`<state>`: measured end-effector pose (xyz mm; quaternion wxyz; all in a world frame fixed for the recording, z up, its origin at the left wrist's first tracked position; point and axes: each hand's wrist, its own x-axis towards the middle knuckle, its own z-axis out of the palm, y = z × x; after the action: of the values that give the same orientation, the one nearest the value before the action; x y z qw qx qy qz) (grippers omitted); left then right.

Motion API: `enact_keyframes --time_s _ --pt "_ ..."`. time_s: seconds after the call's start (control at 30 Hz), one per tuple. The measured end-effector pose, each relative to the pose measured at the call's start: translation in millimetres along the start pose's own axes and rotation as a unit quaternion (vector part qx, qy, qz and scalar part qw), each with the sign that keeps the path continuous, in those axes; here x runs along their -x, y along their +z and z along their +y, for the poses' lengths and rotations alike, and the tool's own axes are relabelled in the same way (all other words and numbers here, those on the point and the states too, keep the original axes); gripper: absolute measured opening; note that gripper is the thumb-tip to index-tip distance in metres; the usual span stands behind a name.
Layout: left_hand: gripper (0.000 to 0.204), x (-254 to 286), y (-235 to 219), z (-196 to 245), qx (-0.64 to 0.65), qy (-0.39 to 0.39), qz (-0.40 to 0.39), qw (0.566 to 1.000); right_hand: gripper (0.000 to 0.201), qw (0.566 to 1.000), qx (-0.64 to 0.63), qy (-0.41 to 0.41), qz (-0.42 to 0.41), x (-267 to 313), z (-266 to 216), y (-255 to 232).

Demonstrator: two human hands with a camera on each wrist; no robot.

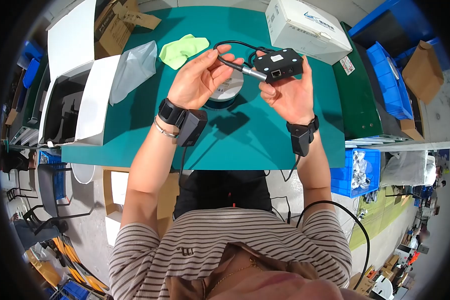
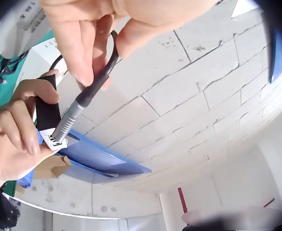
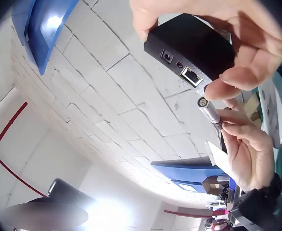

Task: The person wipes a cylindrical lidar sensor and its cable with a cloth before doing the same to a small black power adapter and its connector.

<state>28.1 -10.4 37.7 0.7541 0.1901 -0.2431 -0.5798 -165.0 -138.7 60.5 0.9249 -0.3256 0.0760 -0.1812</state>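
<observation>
My left hand (image 1: 197,80) pinches a black cable (image 1: 229,63) just behind its silver round connector (image 1: 254,73). The right hand (image 1: 291,97) grips a small black box (image 1: 280,64), thumb and fingers on opposite sides. In the right wrist view, the box (image 3: 189,45) shows a square network port, a small round socket and a red dot. The connector's round end (image 3: 203,102) faces out with pin holes visible, just outside the box near the right fingertips. Seen from the left wrist, the connector (image 2: 69,120) overlaps the box's port face.
Under the hands, a round white-topped item (image 1: 228,89) stands on the green table (image 1: 285,145). A light green cloth (image 1: 185,51) and a plastic bag (image 1: 133,70) lie at the left, beside an open white box (image 1: 100,95). A closed white box (image 1: 310,32) is at the back right.
</observation>
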Motion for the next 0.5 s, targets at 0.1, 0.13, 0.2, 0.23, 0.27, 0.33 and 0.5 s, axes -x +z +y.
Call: enact_keyframes --time_s 0.1,0.13,0.2,0.23,0.27,0.33,0.5 --pt "0.033 0 2 -1 -0.008 0.005 0.006 1.000 0.076 1.000 -0.007 0.002 0.006 -1 2 -3" --pt "0.033 0 3 0 -0.008 0.006 0.007 1.000 0.076 1.000 -0.007 0.004 0.004 -1 2 -3" --pt "0.037 2 5 0 -0.035 0.003 0.012 0.999 0.077 1.000 -0.009 0.014 -0.004 -2 2 -2" --pt "0.037 3 7 -1 -0.035 0.005 0.013 0.999 0.077 1.000 -0.009 0.016 -0.005 -2 3 -2" --pt "0.042 5 12 -2 -0.093 0.011 0.005 0.996 0.077 1.000 -0.012 0.018 -0.006 -2 3 -1" --pt "0.055 10 25 -5 -0.158 0.013 0.000 0.987 0.077 1.000 -0.013 0.019 -0.007 -2 4 -2" --pt "0.050 12 25 1 -0.191 0.006 -0.019 0.981 0.074 0.999 -0.004 -0.015 -0.034 -2 5 0"
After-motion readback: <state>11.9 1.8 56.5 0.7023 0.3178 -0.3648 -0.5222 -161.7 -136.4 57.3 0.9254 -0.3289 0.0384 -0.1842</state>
